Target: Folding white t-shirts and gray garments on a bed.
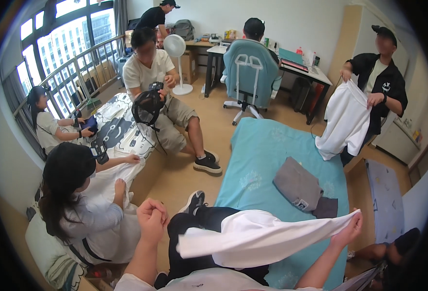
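My right hand (348, 230) is closed on one end of a white shirt (267, 240), which stretches slackly leftward over my lap. The shirt's free left end, which looks like a sleeve, hangs below and beside my left hand (152, 218), apart from it. That hand is raised with the fingers curled in, and no cloth shows in it. Beyond the shirt, a folded grey garment (297, 183) lies on the blue bed sheet (245, 160). A smaller dark grey folded piece (326, 207) touches its near right side.
At right a standing person holds up another white shirt (346, 119). A person close on my left handles white cloth (119, 179); others sit by the patterned bed (126, 128). A blue swivel chair (251, 68), a white fan (176, 58) and desks stand farther off.
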`<state>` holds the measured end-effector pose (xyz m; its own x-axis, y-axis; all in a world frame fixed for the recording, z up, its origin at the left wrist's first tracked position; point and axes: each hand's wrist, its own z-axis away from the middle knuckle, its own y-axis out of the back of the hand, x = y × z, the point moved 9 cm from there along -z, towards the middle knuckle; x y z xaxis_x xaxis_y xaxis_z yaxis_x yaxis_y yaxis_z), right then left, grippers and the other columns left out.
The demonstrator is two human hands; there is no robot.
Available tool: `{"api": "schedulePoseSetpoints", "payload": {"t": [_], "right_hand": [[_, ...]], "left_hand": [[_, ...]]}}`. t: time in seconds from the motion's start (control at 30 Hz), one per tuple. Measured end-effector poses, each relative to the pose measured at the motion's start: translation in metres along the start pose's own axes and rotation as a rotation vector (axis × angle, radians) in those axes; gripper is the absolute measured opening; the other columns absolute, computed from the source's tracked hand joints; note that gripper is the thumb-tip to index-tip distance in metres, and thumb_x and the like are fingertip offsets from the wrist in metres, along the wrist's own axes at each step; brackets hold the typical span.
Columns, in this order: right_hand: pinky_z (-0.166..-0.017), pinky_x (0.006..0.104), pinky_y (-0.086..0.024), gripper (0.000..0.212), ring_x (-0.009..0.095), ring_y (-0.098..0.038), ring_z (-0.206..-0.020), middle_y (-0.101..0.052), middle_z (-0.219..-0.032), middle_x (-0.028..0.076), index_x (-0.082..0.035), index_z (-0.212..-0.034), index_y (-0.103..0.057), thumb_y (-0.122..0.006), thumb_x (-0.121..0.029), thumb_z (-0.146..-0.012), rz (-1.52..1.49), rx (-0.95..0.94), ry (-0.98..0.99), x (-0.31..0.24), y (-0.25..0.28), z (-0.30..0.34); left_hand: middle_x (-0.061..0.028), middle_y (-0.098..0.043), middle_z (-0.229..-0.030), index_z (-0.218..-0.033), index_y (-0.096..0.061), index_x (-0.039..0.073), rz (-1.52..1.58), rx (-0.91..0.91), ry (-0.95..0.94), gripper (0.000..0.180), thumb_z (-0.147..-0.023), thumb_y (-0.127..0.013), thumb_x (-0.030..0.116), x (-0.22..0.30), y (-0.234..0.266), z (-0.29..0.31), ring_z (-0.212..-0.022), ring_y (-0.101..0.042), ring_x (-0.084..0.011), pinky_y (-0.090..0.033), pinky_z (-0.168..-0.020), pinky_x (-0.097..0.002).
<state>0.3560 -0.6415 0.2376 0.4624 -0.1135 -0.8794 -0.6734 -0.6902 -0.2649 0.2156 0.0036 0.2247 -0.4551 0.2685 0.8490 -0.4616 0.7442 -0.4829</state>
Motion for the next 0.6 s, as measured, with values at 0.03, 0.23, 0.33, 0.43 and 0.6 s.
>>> {"api": "schedulePoseSetpoints", "payload": {"t": [0.03,0.23,0.33,0.43,0.6], "right_hand": [[-0.097,0.0297,-0.045,0.03,0.016,-0.059,-0.107,-0.066,-0.12,0.009,0.001,-0.119,-0.064,-0.056,-0.025,-0.105,0.021,-0.092,-0.044,0.016,0.002,0.002],[-0.08,0.0261,-0.045,0.025,0.01,-0.057,-0.087,-0.07,-0.097,0.006,0.004,-0.1,-0.069,-0.06,-0.019,-0.101,0.237,-0.47,-0.045,0.006,-0.043,0.041],[-0.077,0.0248,-0.045,0.024,0.009,-0.055,-0.085,-0.069,-0.098,0.005,0.005,-0.099,-0.068,-0.057,-0.016,-0.102,0.263,-0.437,-0.048,0.005,-0.037,0.039],[-0.081,0.0258,-0.045,0.024,0.01,-0.056,-0.088,-0.069,-0.1,0.005,0.004,-0.101,-0.069,-0.056,-0.016,-0.102,0.318,-0.444,-0.023,-0.003,-0.025,0.036],[-0.084,0.0263,-0.044,0.031,0.01,-0.054,-0.091,-0.067,-0.1,0.005,0.006,-0.109,-0.068,-0.055,-0.022,-0.104,0.381,-0.407,0.023,0.003,-0.006,0.029]], "left_hand": [[-0.006,-0.052,-0.063,-0.081,-0.053,0.002,-0.039,0.012,0.086,0.017,-0.087,-0.041,-0.01,-0.012,0.006,0.0,-0.048,-0.043,-0.0104,-0.035,-0.043,-0.0252],[-0.0056,-0.069,-0.088,-0.107,-0.066,0.004,-0.53,-0.445,0.62,0.018,-0.09,-0.059,0.003,-0.139,-0.026,0.068,-0.074,-0.065,-0.0133,-0.053,-0.068,-0.0269],[-0.0167,-0.06,-0.124,-0.138,-0.051,0.008,-0.757,-1.006,0.478,0.057,-0.091,-0.071,0.031,-0.2,-0.07,0.151,-0.103,-0.063,-0.0226,-0.053,-0.084,-0.0363],[-0.0211,-0.053,-0.129,-0.147,-0.043,0.01,-0.929,-1.267,0.101,0.072,-0.087,-0.074,0.038,-0.229,-0.1,0.2,-0.114,-0.057,-0.0319,-0.046,-0.097,-0.0443],[-0.0184,-0.058,-0.122,-0.143,-0.046,0.009,-1.214,-1.41,0.137,0.069,-0.083,-0.072,0.031,-0.242,-0.105,0.185,-0.113,-0.057,-0.0366,-0.045,-0.096,-0.0464]]}}
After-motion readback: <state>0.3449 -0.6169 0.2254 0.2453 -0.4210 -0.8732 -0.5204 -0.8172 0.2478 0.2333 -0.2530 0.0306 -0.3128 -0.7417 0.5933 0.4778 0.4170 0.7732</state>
